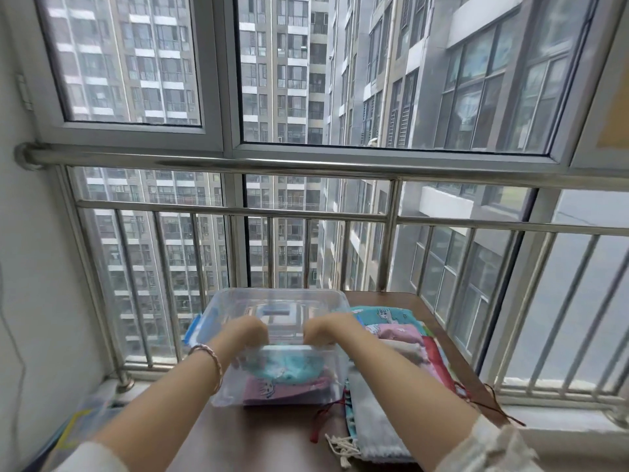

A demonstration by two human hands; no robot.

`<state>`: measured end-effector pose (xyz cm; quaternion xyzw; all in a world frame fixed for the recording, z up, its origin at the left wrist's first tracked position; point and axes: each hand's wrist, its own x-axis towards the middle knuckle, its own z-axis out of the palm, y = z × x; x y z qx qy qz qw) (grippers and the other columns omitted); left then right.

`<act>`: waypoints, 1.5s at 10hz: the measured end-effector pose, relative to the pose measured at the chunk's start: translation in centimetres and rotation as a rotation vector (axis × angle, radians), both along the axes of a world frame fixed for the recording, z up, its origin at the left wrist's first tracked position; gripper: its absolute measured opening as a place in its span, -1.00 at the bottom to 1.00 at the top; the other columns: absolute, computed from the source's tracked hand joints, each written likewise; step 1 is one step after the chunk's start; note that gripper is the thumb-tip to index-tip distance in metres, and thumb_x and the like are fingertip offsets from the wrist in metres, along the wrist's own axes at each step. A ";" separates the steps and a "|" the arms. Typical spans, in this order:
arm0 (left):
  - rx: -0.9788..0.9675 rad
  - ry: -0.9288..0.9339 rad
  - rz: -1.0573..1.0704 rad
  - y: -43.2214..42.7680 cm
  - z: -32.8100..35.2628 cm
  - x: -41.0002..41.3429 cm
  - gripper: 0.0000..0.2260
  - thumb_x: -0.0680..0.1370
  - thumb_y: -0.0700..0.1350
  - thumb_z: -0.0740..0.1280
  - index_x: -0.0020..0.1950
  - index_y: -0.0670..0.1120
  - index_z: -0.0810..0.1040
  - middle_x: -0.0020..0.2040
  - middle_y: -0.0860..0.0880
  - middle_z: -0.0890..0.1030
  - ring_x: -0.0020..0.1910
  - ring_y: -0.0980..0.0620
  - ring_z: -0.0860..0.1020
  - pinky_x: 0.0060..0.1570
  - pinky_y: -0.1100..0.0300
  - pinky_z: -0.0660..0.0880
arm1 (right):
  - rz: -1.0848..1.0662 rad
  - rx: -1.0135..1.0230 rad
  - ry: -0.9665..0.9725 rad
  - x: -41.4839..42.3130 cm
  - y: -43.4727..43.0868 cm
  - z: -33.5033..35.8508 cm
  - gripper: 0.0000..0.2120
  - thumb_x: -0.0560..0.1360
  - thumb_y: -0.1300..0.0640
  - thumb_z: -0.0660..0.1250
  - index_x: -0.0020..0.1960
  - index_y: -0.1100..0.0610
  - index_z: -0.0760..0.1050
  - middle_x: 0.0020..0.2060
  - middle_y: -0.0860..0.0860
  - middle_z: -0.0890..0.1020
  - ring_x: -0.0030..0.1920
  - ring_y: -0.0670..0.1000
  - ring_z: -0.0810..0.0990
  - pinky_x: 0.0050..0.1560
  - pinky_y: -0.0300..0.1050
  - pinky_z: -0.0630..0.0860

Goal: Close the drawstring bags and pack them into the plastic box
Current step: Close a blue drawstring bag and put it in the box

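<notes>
A clear plastic box [223, 386] stands on the brown table [265, 441]. Inside it a teal drawstring bag [286, 367] lies on a pink printed bag [282, 391]. My left hand [250, 332] and my right hand [323, 330] both reach down over the box's near rim, a hand's width apart. Their fingers curl onto the top edge of the teal bag, and the fingertips blur behind the clear wall. To the right of the box is a pile of more bags: teal [381, 313], pink [398, 332], beige [406, 350] and red [437, 357].
A pale grey bag [372, 417] with fringed cords lies at the table's front right, on other bags with red strings. The box's blue-edged lid [192, 330] leans behind the box at its left. A steel railing [391, 233] and windows close off the far side.
</notes>
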<state>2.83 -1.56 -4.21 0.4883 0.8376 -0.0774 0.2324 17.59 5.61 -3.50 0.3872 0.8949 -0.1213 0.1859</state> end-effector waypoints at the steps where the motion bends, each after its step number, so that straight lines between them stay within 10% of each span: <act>1: -0.058 0.012 -0.046 -0.4 0.5 1.2 -0.50 0.54 -0.07 0.37 0.38 -0.31 0.37 0.23 -0.21 0.56 0.12 -0.13 0.62 0.07 0.09 0.57 | -0.003 0.007 -0.049 -0.4 0.1 -0.5 -0.71 0.59 0.22 0.08 0.24 0.27 0.43 0.16 0.16 0.52 0.09 0.15 0.51 0.22 0.09 0.48; 2: -0.012 0.075 -0.143 0.1 0.7 2.2 -0.56 0.54 -0.06 0.35 0.34 -0.27 0.43 0.30 -0.16 0.50 0.20 -0.14 0.53 0.15 0.11 0.48 | -0.024 -0.015 0.009 -0.5 0.4 0.1 -0.83 0.57 0.14 0.18 -0.04 0.22 0.48 -0.10 0.08 0.53 -0.04 0.11 0.48 0.05 -0.01 0.51; 4: 0.031 0.017 -0.142 1.5 2.3 2.8 -0.73 0.49 -0.17 0.38 0.17 -0.21 0.58 -0.06 -0.08 0.63 -0.20 -0.02 0.55 -0.09 0.20 0.56 | -0.091 0.021 0.378 0.5 0.8 3.3 -0.76 0.55 0.25 0.25 0.13 0.33 0.60 0.07 0.15 0.67 0.07 0.11 0.64 0.11 0.00 0.59; 6: 0.023 0.006 -0.060 1.2 2.1 4.3 -0.67 0.57 -0.04 0.29 0.27 -0.17 0.54 0.24 -0.09 0.58 0.10 -0.03 0.58 0.12 0.19 0.48 | -0.217 -0.388 0.072 -1.1 -1.2 1.8 -0.73 0.61 0.10 0.06 0.07 0.26 0.44 -0.18 0.18 0.55 -0.19 0.14 0.55 -0.13 -0.04 0.54; 8: -0.317 -0.358 -0.025 1.6 2.3 3.5 -0.59 0.66 -0.01 0.06 0.42 -0.19 0.38 0.37 -0.14 0.47 0.32 -0.12 0.47 0.37 -0.03 0.36 | -0.255 -0.438 0.006 -0.6 -0.7 1.4 -0.57 0.61 0.12 0.00 0.39 0.34 0.28 0.22 0.34 0.53 0.21 0.26 0.57 0.26 0.19 0.49; 10: 0.539 -0.317 -0.179 0.7 6.0 8.2 -0.82 0.60 -0.19 0.21 0.08 -0.22 0.55 -0.09 -0.09 0.60 -0.19 0.02 0.56 -0.17 0.23 0.55 | -0.185 -0.086 0.682 6.8 -1.7 9.0 -0.75 0.62 0.26 0.11 0.14 0.32 0.52 -0.01 0.14 0.62 -0.13 0.01 0.58 -0.16 -0.28 0.52; 11: 0.644 -0.230 -0.347 -2.0 5.5 12.8 -0.84 0.54 -0.20 0.27 -0.07 -0.26 0.60 -0.18 -0.09 0.60 -0.28 -0.01 0.54 -0.22 0.18 0.56 | -0.219 0.015 0.742 13.6 -3.1 9.8 -0.79 0.60 0.26 0.14 0.03 0.24 0.55 -0.13 0.04 0.61 -0.23 -0.08 0.56 -0.27 -0.35 0.44; 14: 0.181 0.079 -0.656 -5.4 -4.2 20.3 -0.54 0.35 0.11 0.48 0.07 -0.16 0.51 0.09 -0.17 0.58 0.07 -0.18 0.55 -0.11 0.09 0.44 | -0.274 -0.018 0.129 23.8 -6.3 -4.2 -0.60 0.33 0.07 0.49 0.14 0.08 0.55 -0.08 -0.04 0.53 -0.05 0.01 0.54 -0.07 -0.14 0.48; 15: 0.240 0.120 -0.681 -5.4 -4.9 20.5 -0.64 0.43 -0.06 0.40 0.16 -0.14 0.44 0.17 -0.16 0.53 0.15 -0.19 0.51 -0.04 0.06 0.45 | -0.248 0.105 0.126 24.2 -6.6 -7.1 -0.52 0.31 0.10 0.47 0.19 0.05 0.44 0.08 0.05 0.44 0.15 0.09 0.46 0.03 -0.10 0.41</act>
